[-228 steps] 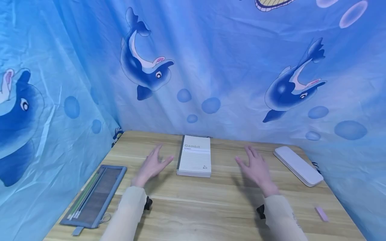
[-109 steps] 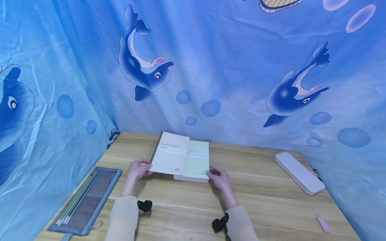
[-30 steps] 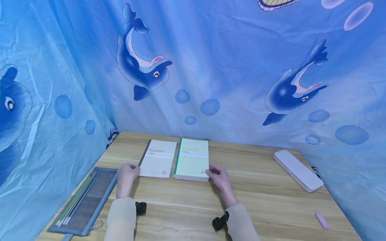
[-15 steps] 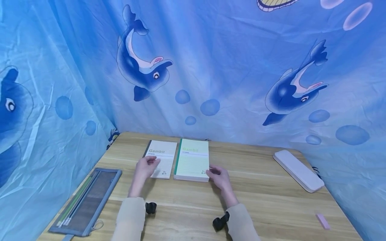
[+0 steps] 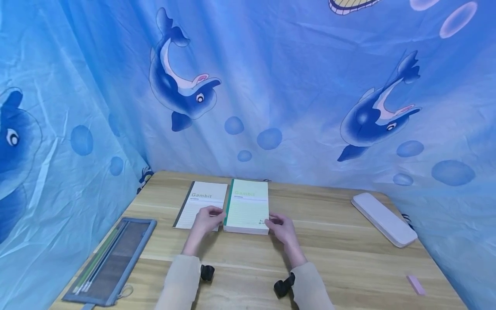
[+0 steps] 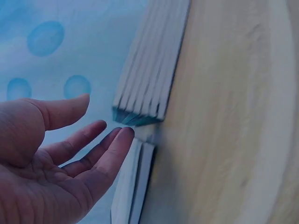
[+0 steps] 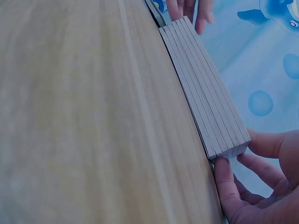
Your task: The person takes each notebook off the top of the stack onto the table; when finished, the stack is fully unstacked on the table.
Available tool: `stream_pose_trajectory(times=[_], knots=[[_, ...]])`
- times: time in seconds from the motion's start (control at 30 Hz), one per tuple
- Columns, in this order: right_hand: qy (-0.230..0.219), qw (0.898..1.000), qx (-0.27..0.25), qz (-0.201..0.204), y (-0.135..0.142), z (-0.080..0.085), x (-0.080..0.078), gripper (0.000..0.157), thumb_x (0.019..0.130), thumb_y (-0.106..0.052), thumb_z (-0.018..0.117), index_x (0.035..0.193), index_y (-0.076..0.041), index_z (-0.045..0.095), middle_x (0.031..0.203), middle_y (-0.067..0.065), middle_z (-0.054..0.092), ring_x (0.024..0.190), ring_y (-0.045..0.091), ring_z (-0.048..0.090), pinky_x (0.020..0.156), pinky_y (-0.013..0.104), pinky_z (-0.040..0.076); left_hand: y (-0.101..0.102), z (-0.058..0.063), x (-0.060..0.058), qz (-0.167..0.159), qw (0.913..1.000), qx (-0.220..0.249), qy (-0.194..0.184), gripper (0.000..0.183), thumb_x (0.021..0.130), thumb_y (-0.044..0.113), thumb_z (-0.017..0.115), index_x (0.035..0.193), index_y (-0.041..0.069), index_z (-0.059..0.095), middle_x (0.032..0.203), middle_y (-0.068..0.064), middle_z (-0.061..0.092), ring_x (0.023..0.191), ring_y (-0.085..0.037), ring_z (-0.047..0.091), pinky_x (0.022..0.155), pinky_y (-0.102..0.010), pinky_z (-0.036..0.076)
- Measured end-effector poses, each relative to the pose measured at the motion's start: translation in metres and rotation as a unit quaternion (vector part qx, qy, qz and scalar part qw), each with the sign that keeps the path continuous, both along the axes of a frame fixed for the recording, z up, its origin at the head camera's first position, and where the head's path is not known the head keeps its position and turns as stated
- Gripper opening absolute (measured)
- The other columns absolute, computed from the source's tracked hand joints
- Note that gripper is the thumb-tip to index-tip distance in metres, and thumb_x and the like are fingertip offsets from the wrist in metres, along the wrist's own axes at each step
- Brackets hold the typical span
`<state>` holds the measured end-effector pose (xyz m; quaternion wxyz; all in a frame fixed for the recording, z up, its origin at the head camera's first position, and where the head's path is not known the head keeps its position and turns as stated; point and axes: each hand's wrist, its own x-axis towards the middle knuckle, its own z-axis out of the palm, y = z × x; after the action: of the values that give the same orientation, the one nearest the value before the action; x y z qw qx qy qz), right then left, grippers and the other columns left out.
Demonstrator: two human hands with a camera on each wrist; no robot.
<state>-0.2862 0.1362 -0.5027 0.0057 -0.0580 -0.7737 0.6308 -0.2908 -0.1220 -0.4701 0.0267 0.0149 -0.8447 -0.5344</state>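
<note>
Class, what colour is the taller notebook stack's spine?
The spine is green, seen best in the head view.

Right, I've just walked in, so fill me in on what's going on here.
A person's right hand holds the near right corner of a stack of notebooks, pale green on top. The left hand is by the stack's green spine, fingers loosely spread; whether it touches isn't clear. A white notebook lies on the table, left of the stack. Off to the sides are a mesh pouch, a pale case and a small pink block.
</note>
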Motion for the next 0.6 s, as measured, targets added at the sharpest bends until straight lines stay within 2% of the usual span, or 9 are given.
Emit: stream_pose_trajectory(times=[0.17,0.4,0.6], knots=[[-0.001,1.0,0.0,-0.003,0.0,0.002,-0.001,0.043,0.089,-0.011,0.073,0.126,0.006,0.062,0.108,0.019,0.066,0.09,0.022,0.063,0.077,0.03,0.058,0.01,-0.004,0.0,-0.003,0.9999,-0.014,-0.007,0.03,0.089,0.008,0.071,0.111,-0.01,0.065,0.1,-0.019,0.07,0.094,-0.033,0.066,0.081,-0.04,0.057],[-0.01,0.999,0.031,0.012,-0.002,0.006,-0.004,0.054,0.088,-0.025,0.076,0.129,0.006,0.059,0.107,0.019,0.066,0.078,0.02,0.064,0.067,0.031,0.056,0.012,-0.009,0.0,0.008,0.9996,-0.026,-0.004,0.026,0.087,0.005,0.072,0.109,-0.008,0.067,0.097,-0.016,0.071,0.092,-0.031,0.067,0.08,-0.04,0.057],[-0.025,0.998,0.054,0.029,-0.003,0.006,-0.005,0.059,0.085,-0.022,0.08,0.131,0.007,0.056,0.104,0.018,0.064,0.07,0.019,0.061,0.065,0.03,0.054,0.01,-0.012,0.0,0.006,0.9997,-0.023,-0.01,0.026,0.087,0.004,0.072,0.109,-0.007,0.067,0.097,-0.016,0.071,0.091,-0.029,0.067,0.08,-0.04,0.057]])
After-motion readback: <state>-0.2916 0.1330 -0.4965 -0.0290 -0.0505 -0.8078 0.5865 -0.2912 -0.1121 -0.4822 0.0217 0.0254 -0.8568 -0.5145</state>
